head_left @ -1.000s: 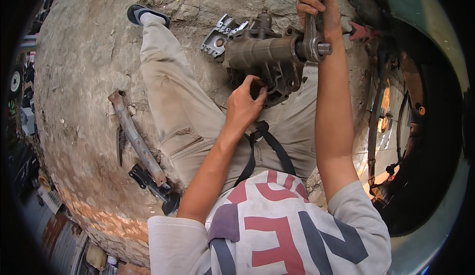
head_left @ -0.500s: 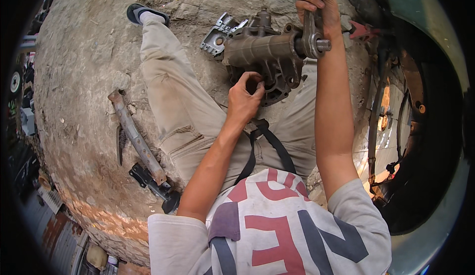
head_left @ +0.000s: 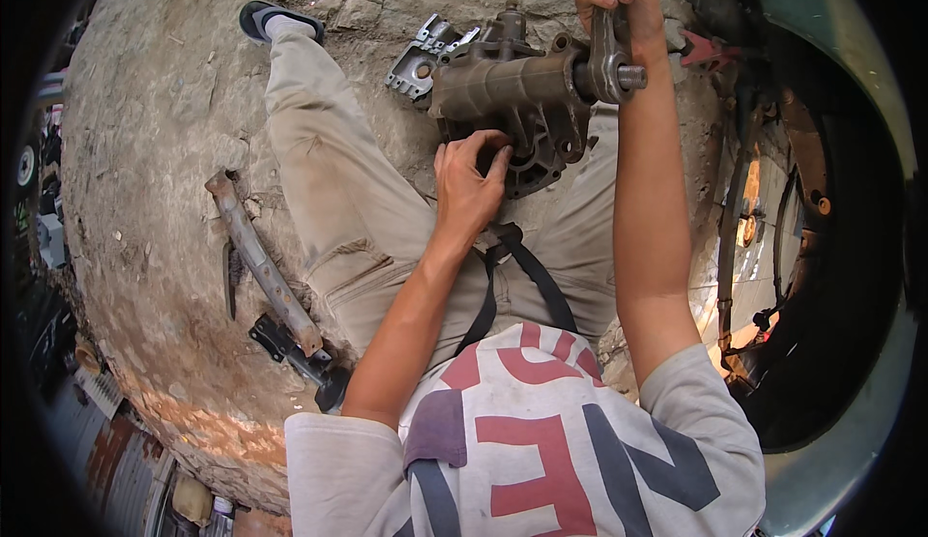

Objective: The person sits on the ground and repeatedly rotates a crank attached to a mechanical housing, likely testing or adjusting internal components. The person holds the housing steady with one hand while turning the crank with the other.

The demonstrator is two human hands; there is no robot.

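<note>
A greasy brown steering gearbox point(head_left: 498, 87) stands on the ground between my legs. From its right end sticks out a threaded shaft, with a metal pitman arm point(head_left: 604, 58) fitted around it and pointing away from me. My right hand point(head_left: 628, 5) is wrapped round the far part of that arm. At the gearbox's near side, by a round opening in a flanged end, my left hand point(head_left: 469, 184) has its thumb and fingers curled in a pinch. What those fingertips hold is hidden in the dark gap. A silvery cast housing point(head_left: 419, 58) lies behind the gearbox's left end.
To my left lie a rusty metal bar point(head_left: 261, 261) and a black metal part point(head_left: 300, 358) on rough ground. A red stand point(head_left: 709, 52) is at the far right. Along the right side is a vehicle's wheel arch point(head_left: 841, 324). A black strap point(head_left: 541, 290) hangs at my waist.
My left hand has shifted slightly left, its fingers rolling around at the opening. The pitman arm and my right hand look nearly the same; the whole view has drifted slightly.
</note>
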